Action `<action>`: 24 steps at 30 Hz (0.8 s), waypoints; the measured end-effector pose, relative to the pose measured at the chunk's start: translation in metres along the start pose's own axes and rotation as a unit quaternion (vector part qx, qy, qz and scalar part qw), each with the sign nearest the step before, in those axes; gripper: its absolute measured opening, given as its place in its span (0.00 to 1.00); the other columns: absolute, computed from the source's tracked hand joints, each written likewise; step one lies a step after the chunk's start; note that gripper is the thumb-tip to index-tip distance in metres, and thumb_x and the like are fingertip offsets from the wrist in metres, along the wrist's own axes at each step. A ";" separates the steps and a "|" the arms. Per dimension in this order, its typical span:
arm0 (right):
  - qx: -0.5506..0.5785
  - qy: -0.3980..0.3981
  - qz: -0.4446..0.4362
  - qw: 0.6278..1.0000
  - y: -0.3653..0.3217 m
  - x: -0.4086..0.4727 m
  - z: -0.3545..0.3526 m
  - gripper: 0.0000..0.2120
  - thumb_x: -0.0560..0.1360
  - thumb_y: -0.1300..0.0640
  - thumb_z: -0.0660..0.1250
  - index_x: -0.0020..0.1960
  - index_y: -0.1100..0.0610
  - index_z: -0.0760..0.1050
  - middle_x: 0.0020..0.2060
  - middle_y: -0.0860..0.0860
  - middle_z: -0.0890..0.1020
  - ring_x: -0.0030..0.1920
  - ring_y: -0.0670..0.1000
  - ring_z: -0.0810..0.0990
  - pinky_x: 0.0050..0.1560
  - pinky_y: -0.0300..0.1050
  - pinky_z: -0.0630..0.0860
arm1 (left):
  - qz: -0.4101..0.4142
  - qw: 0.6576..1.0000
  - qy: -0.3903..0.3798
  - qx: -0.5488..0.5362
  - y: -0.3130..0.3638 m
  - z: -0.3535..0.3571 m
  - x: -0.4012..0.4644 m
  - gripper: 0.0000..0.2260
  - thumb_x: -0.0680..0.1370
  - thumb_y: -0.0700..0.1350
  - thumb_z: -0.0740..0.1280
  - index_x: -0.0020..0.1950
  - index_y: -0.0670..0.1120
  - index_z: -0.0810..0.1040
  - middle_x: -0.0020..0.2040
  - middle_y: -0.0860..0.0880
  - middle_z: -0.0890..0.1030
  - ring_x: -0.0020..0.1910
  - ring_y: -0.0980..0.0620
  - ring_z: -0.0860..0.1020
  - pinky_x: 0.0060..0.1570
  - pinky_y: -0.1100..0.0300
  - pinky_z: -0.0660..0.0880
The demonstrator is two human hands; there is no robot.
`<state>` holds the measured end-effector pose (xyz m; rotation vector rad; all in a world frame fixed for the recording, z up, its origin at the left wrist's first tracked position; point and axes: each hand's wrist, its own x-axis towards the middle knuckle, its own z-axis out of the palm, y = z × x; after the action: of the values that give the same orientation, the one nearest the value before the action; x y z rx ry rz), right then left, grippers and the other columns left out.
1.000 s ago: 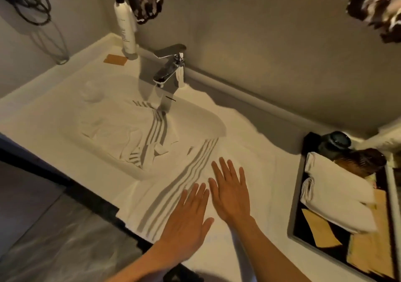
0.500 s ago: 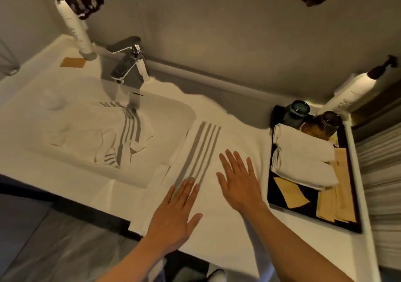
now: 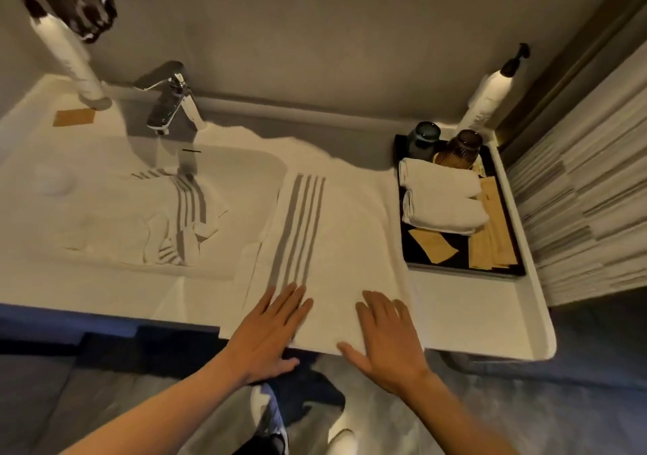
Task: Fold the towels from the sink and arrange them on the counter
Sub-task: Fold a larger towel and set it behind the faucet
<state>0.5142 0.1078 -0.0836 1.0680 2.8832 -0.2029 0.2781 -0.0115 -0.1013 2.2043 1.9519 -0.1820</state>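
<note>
Flattening: left hand (image 3: 268, 332) and right hand (image 3: 388, 340), grip wide, press striped towel (image 3: 329, 244) at counter (image 3: 490, 314) front edge.
Risk: overhanging hem slips floorward.
Remaining: crumpled towel (image 3: 168, 223) in sink (image 3: 245, 174).

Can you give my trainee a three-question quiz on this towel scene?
1. True or false: both hands lie flat on the striped towel spread on the counter.
2. Where is the crumpled towel? A) sink B) tray C) floor
3. How many rolled white towels lie on the black tray?

Key: 1 true, left hand and right hand flat; 2 A; 3 two.
</note>
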 end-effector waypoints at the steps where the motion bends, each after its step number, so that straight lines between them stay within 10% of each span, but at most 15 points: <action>1: -0.007 -0.022 -0.006 1.000 0.000 -0.009 0.008 0.39 0.72 0.31 0.60 0.70 0.60 0.70 0.72 0.59 0.68 0.72 0.61 0.67 0.69 0.62 0.62 | -0.010 1.000 0.007 0.003 0.003 0.008 -0.002 0.43 0.69 0.53 0.71 0.80 0.44 0.56 0.79 0.40 0.58 0.78 0.39 0.56 0.74 0.41 0.55; 7: -0.041 -0.005 -0.045 0.998 0.015 -0.025 0.030 0.44 0.64 0.70 0.70 0.77 0.60 0.57 0.76 0.59 0.60 0.76 0.61 0.59 0.72 0.65 0.59 | 0.000 0.995 0.077 -0.063 0.001 0.009 -0.013 0.44 0.62 0.30 0.74 0.77 0.44 0.64 0.77 0.44 0.64 0.76 0.41 0.63 0.72 0.42 0.59; 12: -0.039 0.002 -0.070 0.997 0.023 -0.045 0.021 0.42 0.59 0.68 0.77 0.72 0.59 0.69 0.70 0.58 0.73 0.69 0.60 0.72 0.68 0.59 0.70 | -0.046 0.984 0.096 -0.142 0.002 0.008 -0.044 0.40 0.60 0.25 0.75 0.71 0.45 0.74 0.70 0.44 0.74 0.65 0.42 0.77 0.62 0.49 0.72; 18: -0.056 -0.072 -0.009 0.996 0.028 -0.069 0.019 0.51 0.51 0.48 0.84 0.70 0.60 0.68 0.66 0.60 0.76 0.65 0.63 0.76 0.61 0.68 0.71 | -0.125 0.966 0.033 -0.223 0.028 -0.024 -0.051 0.29 0.76 0.34 0.64 0.75 0.50 0.67 0.75 0.50 0.69 0.72 0.48 0.69 0.68 0.57 0.66; 24: -0.049 -0.035 -0.029 0.998 0.027 -0.050 0.000 0.35 0.52 0.62 0.81 0.57 0.55 0.75 0.51 0.55 0.81 0.50 0.58 0.81 0.49 0.57 0.79 | -0.109 0.970 0.013 -0.215 0.021 -0.034 -0.057 0.16 0.74 0.37 0.62 0.57 0.55 0.70 0.52 0.50 0.81 0.51 0.48 0.79 0.48 0.52 0.76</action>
<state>0.5699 0.0961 -0.0811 0.9435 2.8302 -0.0986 0.2902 -0.0616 -0.0541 1.7271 2.0134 0.2225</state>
